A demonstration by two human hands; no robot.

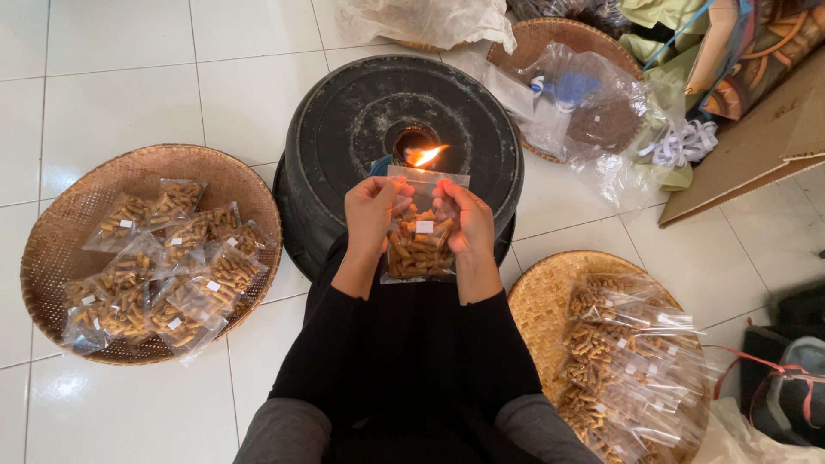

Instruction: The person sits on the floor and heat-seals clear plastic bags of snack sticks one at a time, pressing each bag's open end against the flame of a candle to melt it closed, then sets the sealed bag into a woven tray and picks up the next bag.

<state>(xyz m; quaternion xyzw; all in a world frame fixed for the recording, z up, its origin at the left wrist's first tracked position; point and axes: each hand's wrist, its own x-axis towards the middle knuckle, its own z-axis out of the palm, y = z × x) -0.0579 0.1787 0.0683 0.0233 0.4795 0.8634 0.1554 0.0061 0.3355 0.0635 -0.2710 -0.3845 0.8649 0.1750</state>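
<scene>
A small clear plastic bag [420, 236], filled in its lower half with short brown snack sticks and carrying a small white label, is held upright above the person's lap, its top edge close to a small flame [427, 155]. The left hand [371, 215] pinches the bag's upper left corner with its fingers closed on the plastic; the right hand [464, 219] does the same at the upper right corner. The flame burns in the central hole of an overturned black round tub [344, 120] standing on the white tiled floor [112, 77] just beyond the hands.

To the left, a round woven tray [69, 215] holds a loose heap of the same kind of filled, labelled bags. To the right, a second woven tray [541, 301] holds another pile of such bags. Farther back, a third woven tray [559, 34] carries crumpled clear plastic, with cardboard [765, 146] beside it.
</scene>
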